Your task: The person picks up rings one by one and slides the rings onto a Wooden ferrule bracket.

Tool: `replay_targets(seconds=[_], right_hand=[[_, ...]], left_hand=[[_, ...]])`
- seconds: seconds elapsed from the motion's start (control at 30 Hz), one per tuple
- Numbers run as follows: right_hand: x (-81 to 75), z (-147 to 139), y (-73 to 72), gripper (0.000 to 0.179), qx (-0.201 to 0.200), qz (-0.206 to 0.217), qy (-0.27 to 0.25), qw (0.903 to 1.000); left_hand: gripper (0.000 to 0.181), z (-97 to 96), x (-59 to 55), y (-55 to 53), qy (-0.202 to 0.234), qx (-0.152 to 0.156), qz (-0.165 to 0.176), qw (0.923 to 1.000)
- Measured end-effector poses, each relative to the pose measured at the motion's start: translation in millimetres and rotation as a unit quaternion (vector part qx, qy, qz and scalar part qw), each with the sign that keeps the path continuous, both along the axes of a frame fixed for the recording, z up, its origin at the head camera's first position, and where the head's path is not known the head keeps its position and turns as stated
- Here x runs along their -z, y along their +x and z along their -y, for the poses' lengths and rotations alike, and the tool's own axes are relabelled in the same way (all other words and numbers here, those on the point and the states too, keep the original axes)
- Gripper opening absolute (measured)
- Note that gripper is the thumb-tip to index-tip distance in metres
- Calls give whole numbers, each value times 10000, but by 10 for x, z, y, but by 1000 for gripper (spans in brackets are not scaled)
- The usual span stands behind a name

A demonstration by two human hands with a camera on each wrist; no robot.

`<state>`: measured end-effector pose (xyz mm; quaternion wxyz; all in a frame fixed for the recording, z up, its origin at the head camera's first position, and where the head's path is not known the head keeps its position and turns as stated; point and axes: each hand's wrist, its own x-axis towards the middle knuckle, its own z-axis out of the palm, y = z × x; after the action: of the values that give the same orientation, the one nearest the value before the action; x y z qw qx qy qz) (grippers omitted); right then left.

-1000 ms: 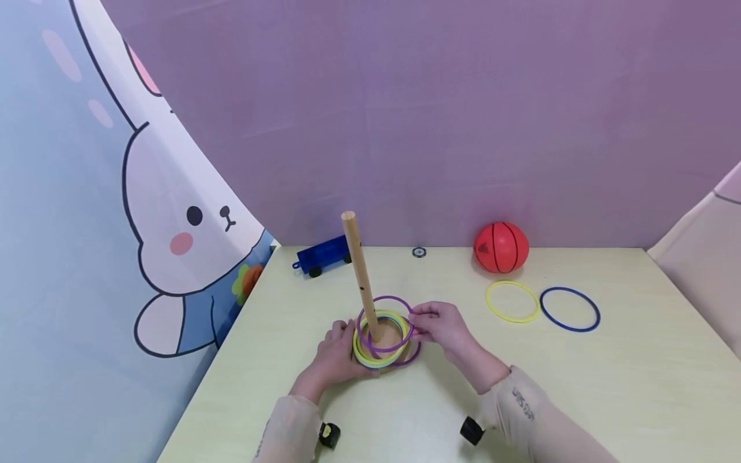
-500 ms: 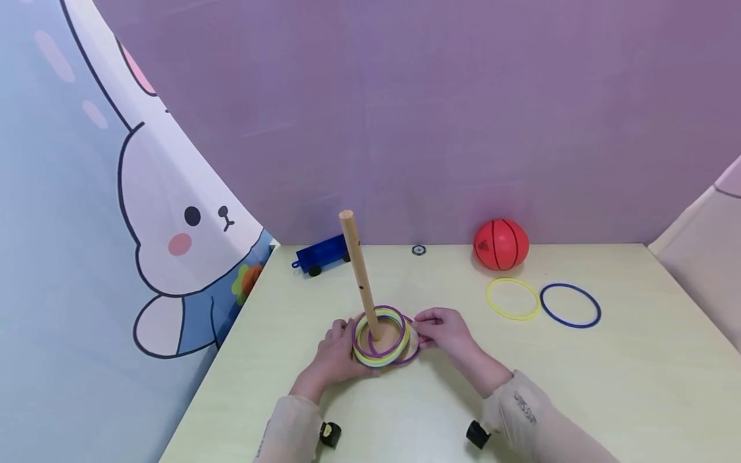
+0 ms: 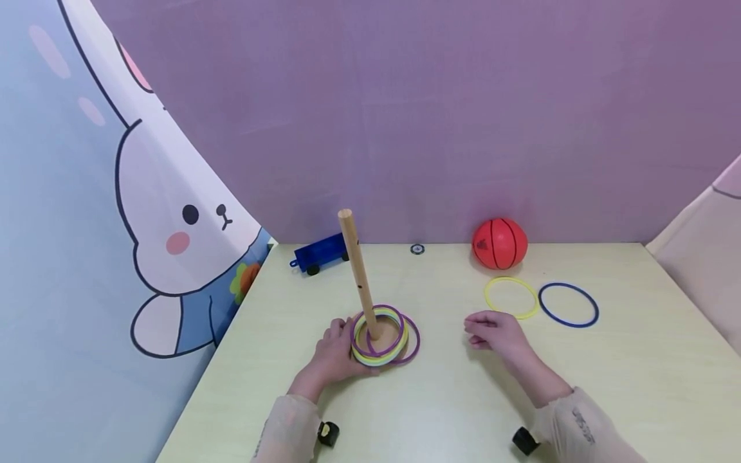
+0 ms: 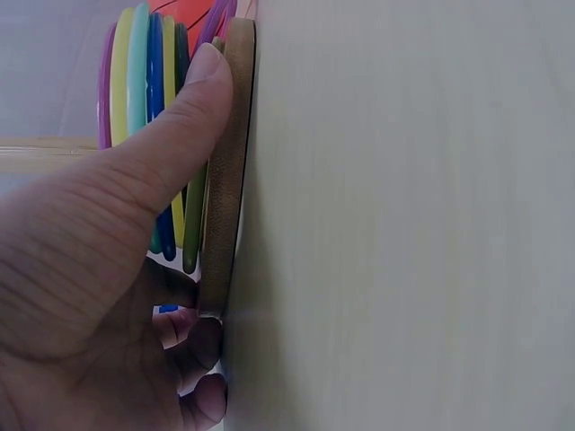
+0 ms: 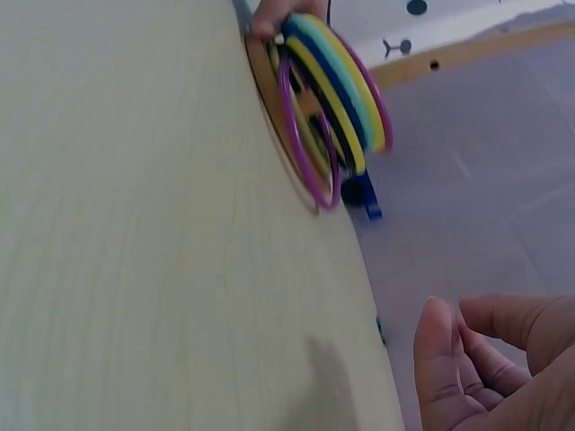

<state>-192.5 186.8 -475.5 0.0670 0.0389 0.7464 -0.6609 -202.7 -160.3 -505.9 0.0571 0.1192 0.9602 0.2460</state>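
Note:
A wooden ring-toss stand has a tall post [image 3: 359, 273] and a round base [image 4: 226, 171]. My left hand [image 3: 334, 354] grips the base's edge, its thumb lying over the rim beside the rings in the left wrist view. Stacked round the post are several coloured rings [image 5: 334, 76], with a purple ring [image 3: 354, 341] on top. Another purple ring [image 5: 301, 148] slants out of the stack toward the right. My right hand [image 3: 496, 335] hangs above the table, fingers loosely bent and holding nothing. Nearest to it lies a flat yellow ring [image 3: 489, 299].
A blue ring [image 3: 569, 325] lies right of the yellow one, with a red ball [image 3: 500, 244] behind them. At the back left stands a blue toy wagon [image 3: 320, 253]. A small round disc [image 3: 417, 249] lies near the back edge, before a purple wall [image 3: 417, 128].
The upper purple ring has dropped onto the stack, and my right hand has let go of it. That hand has moved right, away from the stand. My left hand stays on the base.

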Motion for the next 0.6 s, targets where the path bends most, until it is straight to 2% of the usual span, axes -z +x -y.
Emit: replay_targets(seconds=[0.27, 0.6], right_hand=[[67, -655, 71, 42, 415, 122, 461, 9980], [60, -1329, 104, 47, 1064, 148, 970, 9895]], left_hand=[[125, 6, 1, -6, 25, -3, 31, 10000], [124, 1, -25, 17, 65, -21, 40, 10000]])
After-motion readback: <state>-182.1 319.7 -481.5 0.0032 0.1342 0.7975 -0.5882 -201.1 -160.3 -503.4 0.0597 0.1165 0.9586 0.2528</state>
